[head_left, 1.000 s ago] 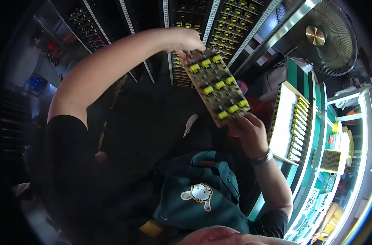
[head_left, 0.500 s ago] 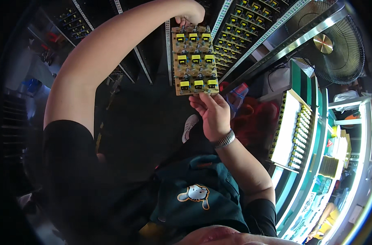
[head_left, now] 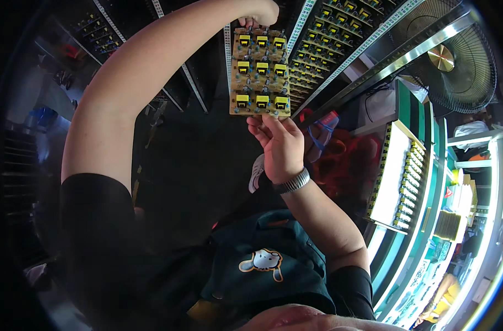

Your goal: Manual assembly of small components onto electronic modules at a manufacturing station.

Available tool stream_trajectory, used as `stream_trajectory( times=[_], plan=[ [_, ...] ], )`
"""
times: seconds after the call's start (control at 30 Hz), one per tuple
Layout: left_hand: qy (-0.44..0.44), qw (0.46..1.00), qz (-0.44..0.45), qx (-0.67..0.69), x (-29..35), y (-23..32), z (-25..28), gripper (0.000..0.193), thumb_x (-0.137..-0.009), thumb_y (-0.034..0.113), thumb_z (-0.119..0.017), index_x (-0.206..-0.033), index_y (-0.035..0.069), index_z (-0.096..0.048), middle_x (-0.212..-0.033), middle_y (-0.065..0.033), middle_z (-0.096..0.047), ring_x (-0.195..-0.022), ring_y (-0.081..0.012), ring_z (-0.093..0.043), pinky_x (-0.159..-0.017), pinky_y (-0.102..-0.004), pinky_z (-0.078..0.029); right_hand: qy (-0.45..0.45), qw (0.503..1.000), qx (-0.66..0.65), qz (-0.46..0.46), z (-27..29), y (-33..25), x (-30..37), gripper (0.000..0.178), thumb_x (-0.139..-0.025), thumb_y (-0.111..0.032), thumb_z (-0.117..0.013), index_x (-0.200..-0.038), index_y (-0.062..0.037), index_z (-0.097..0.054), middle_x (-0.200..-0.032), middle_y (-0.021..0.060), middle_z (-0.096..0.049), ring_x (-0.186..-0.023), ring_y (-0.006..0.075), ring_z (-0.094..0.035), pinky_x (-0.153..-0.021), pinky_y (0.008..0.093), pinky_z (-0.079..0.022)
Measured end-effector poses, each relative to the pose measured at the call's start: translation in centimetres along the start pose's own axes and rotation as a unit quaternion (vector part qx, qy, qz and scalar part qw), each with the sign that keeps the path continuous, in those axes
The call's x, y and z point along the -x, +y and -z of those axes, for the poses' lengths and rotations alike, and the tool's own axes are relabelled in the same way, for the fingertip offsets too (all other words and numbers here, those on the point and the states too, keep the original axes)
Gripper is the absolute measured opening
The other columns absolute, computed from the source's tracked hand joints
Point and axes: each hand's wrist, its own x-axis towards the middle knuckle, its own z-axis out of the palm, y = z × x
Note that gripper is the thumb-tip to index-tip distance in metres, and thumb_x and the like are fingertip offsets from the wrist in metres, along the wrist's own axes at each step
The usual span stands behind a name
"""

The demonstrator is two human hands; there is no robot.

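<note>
A tan circuit board panel with yellow-topped transformers in rows is held up in front of me, its component side showing. At its far edge is my left hand, fingers curled down onto the board; part of its grip is hidden behind the edge. My right hand pinches the near edge between thumb and fingers, and a metal watch band circles that wrist. The panel's far end lies between two white slotted rails of a rack. How far it sits in the slots, I cannot tell.
Similar boards fill the rack bay to the right. A metal-caged fan stands at the far right. Below it, a white tray edged with yellow-topped parts rests on a green-edged bench. Dark rack bays with slotted rails stand at left.
The circuit board panel has moved a little farther from me and slightly left. My right hand has moved along with it; my left hand stays at the far edge.
</note>
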Motion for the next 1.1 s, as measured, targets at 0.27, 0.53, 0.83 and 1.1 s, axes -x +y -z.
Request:
stream_trajectory(
  times=[0.27, 0.53, 0.83, 1.1],
  plan=[
    [0.185, 0.976, -0.116, -0.007, 4.8, 0.9, 0.3, 0.024, -0.096, 0.013, -0.058, -0.113, 0.003, -0.071, -0.109, -0.0175, -0.072, -0.086, -0.0343, -0.068, -0.076, -0.047, -0.058, 0.014, 0.999, -0.039, 0.018, -2.4, 1.4, -1.8, 0.013, -0.1, -0.003, -0.064, -0.108, 0.0054, -0.059, -0.1, 0.0173, -0.071, -0.094, 0.0265, -0.074, -0.087, 0.0329, -0.06],
    [0.407, 0.877, -0.254, 0.036, 15.1, -1.6, -2.1, 0.034, -0.101, 0.017, -0.061, -0.135, 0.01, -0.065, -0.132, -0.0216, -0.067, -0.103, -0.0397, -0.071, -0.092, -0.0553, -0.059, 0.013, 0.998, -0.06, 0.029, -4.2, 1.8, -4.6, 0.01, -0.099, -0.002, -0.063, -0.105, 0.0046, -0.059, -0.097, 0.0168, -0.071, -0.091, 0.0262, -0.074, -0.082, 0.0317, -0.061],
    [0.512, 0.735, -0.363, 0.257, 28.2, -6.4, -15.0, 0.025, -0.088, -0.005, -0.067, -0.113, -0.002, -0.066, -0.104, -0.0116, -0.069, -0.091, -0.0244, -0.065, -0.084, -0.0339, -0.052, -0.001, 0.993, -0.104, 0.056, -4.3, 1.3, -8.1, 0.006, -0.099, 0.0, -0.064, -0.1, 0.0032, -0.06, -0.094, 0.0165, -0.072, -0.089, 0.0259, -0.075, -0.081, 0.0309, -0.062],
    [0.371, 0.793, -0.298, 0.379, 31.1, -6.8, -29.7, 0.026, -0.087, -0.006, -0.067, -0.112, 0.001, -0.067, -0.103, -0.0119, -0.068, -0.086, -0.025, -0.065, -0.075, -0.0334, -0.053, 0.011, 0.992, -0.093, 0.089, -5.8, 2.0, -11.0, 0.007, -0.098, -0.001, -0.066, -0.099, 0.0021, -0.06, -0.093, 0.0158, -0.071, -0.085, 0.0258, -0.074, -0.078, 0.0311, -0.062]
  ],
)
